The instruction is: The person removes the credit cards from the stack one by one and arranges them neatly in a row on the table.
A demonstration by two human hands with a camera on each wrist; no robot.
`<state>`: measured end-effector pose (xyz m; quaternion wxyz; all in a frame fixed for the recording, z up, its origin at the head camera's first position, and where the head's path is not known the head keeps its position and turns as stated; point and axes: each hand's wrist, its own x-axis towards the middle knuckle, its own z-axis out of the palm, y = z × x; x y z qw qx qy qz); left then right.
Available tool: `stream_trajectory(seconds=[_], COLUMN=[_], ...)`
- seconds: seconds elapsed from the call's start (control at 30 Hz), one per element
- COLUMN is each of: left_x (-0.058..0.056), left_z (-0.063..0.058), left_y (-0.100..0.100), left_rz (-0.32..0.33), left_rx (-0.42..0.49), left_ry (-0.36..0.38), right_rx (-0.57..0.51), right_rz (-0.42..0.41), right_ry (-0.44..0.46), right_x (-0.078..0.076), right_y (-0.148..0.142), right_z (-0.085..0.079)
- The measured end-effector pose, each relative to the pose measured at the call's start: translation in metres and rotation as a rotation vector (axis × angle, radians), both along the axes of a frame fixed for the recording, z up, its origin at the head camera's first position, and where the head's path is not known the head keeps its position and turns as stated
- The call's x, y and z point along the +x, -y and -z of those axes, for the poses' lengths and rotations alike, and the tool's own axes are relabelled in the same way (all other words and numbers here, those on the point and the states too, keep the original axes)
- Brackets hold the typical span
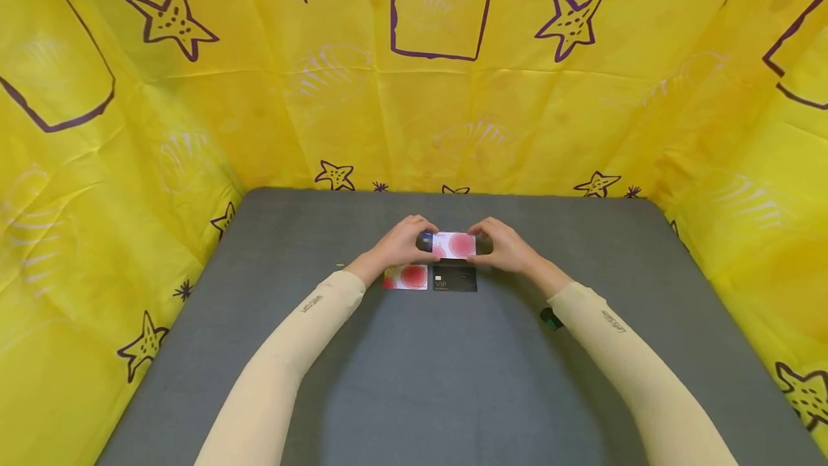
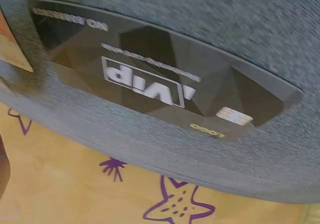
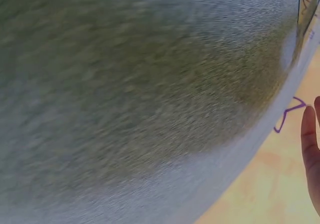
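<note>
In the head view, a white card with pink circles (image 1: 455,245) is held at its two short ends. My left hand (image 1: 402,243) pinches the left end, and my right hand (image 1: 507,247) pinches the right end, thumbs at the near edge. Just in front of it, a black VIP card (image 1: 455,279) lies on the grey table. Beside that is a red-and-white card (image 1: 407,277), close by my left wrist. A dark card (image 1: 425,241) shows partly behind my left fingers. At the right wrist view's edge, my right fingers (image 3: 311,149) appear by a card's thin edge (image 3: 304,38).
The left wrist view shows a dark VIP card (image 2: 150,73) with a chip flat on the grey cloth, and an orange card corner (image 2: 12,46) beside it. Yellow fabric walls (image 1: 414,106) with purple starfish drawings rise around the grey tabletop (image 1: 414,380).
</note>
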<state>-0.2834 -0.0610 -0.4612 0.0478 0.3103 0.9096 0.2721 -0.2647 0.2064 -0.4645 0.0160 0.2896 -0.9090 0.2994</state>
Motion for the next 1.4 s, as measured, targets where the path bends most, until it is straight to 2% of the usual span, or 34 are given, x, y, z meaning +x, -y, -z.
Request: stream_trajectory(seconds=[0.3,0.6,0.8,0.93,1.13,1.4], left_x=[0.007,0.016,0.023,0.027,0.036,0.045], left_z=[0.004,0.005,0.009,0.013,0.013,0.015], left_y=[-0.018,-0.039,-0.056,-0.067,-0.079,-0.09], left_rz=[0.031,0.076,0.077,0.083,0.087,0.072], left_rx=[0.008,-0.018,-0.039,-0.055,-0.053,-0.088], left_ry=[0.031,0.019,0.01,-0.007,-0.022,0.002], right_rx=[-0.011,-0.013,-0.018,-0.012,0.0,0.015], right_rz=[-0.009,-0.008,-0.021,-0.019,-0.026,-0.024], right_ry=[0.029,0.043,0.026,0.047,0.057,0.07], right_x=[0.014,0.026,0.033,0.038,0.045,0.052], right_y=[-0.021,-0.044,-0.059,-0.069,-0.082,-0.092], right_z=[0.003,0.006,0.011,0.011,0.012,0.014])
